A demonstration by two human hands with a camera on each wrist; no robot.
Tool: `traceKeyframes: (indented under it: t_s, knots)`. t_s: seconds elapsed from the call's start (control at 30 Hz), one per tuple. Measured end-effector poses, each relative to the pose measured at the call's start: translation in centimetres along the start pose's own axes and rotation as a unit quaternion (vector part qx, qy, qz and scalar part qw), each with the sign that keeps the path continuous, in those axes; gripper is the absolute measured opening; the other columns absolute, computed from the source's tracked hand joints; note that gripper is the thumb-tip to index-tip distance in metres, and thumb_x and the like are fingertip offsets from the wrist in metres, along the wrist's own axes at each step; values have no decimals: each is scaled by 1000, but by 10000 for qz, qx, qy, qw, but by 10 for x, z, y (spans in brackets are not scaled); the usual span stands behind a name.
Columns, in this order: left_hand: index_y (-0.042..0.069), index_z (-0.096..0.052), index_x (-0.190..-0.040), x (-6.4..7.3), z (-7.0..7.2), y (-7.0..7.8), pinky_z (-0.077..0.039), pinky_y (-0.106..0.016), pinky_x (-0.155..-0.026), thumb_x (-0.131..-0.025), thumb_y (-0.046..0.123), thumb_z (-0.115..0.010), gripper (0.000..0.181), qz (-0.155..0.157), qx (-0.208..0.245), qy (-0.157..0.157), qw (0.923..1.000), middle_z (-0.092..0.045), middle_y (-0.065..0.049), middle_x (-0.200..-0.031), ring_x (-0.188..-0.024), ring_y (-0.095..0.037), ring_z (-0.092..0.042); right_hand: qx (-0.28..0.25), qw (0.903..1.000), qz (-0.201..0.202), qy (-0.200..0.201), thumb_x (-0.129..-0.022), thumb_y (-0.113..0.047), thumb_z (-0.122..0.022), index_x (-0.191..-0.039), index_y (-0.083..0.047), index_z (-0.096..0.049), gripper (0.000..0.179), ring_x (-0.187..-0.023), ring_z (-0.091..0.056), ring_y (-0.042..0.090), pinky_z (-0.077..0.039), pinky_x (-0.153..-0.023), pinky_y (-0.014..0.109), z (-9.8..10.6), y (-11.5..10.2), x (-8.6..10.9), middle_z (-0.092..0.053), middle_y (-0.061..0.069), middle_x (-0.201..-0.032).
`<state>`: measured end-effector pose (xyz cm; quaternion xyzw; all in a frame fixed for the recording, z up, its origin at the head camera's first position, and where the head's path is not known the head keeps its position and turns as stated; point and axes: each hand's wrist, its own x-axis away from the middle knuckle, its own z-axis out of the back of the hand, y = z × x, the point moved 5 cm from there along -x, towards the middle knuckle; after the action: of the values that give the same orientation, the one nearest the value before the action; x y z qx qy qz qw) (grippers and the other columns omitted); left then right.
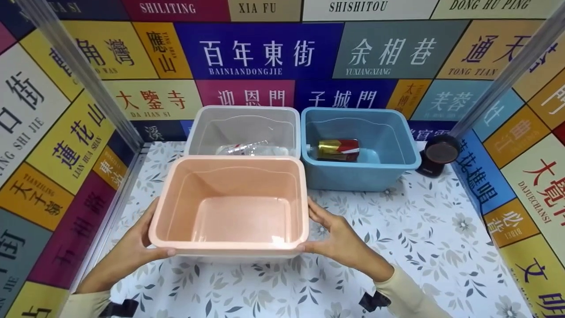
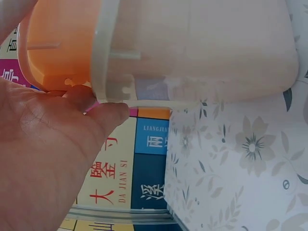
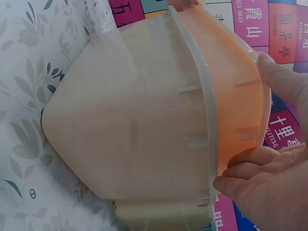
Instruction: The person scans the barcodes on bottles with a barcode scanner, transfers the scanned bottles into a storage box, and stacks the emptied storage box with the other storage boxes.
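Between both hands stands a peach plastic bin (image 1: 242,221), its inside bare. It sits nested in a pale translucent bin (image 3: 139,120), whose rim shows below the peach rim in the wrist views. My left hand (image 1: 137,240) grips the bin's left side, thumb at the front corner, fingers along the side. On the opposite side my right hand (image 1: 342,243) grips likewise, its thumb at the front right corner. In the right wrist view, the fingers (image 3: 250,168) of my right hand lie against the peach wall, near the translucent rim.
Behind stands another translucent bin (image 1: 203,119) holding a clear crumpled plastic bottle (image 1: 251,149). A blue bin (image 1: 362,176) beside it contains a red-and-gold can-like item (image 1: 339,150). A black object with a round top (image 1: 441,150) stands at its right. Patterned panels surround the flowered table (image 1: 423,247).
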<state>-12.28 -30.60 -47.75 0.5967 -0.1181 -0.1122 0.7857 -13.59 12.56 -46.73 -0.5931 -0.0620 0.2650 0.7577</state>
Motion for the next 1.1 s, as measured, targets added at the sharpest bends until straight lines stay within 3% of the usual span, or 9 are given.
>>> traceKeyframes:
  t_s: [0.53, 0.87, 1.1]
  knots:
    - [39, -3, -162, 1, 0, -12, -51, -27, -97, -84, 3, -80, 115, 149, -107, 44, 9998, -16, -11, -167, -136, -36, -45, 287, 9995, -159, -40, -77, -29, -89, -161, -7, -23, 109, -146, -34, 18, -24, -118, 38, -3, 10, 5, -36, 6, -158]
    - [37, 1, -162, 2, -3, -16, -49, -27, -100, -86, 3, -78, 115, 72, 27, -89, 9999, -10, -8, -169, -141, -38, -37, 555, 9980, -222, -182, -79, -34, -87, -162, -10, -21, 109, -145, -37, 19, -23, -119, 47, -3, 13, 6, -37, 5, -158]
    - [40, 1, -162, 2, -4, -18, -47, -27, -102, -86, 3, -78, 115, 129, 35, -67, 9999, -10, -7, -169, -142, -37, -37, 596, 9974, -369, -135, -80, -37, -86, -163, -17, -20, 108, -147, -32, 16, -23, -119, 44, -4, 13, 9, -35, -1, -159]
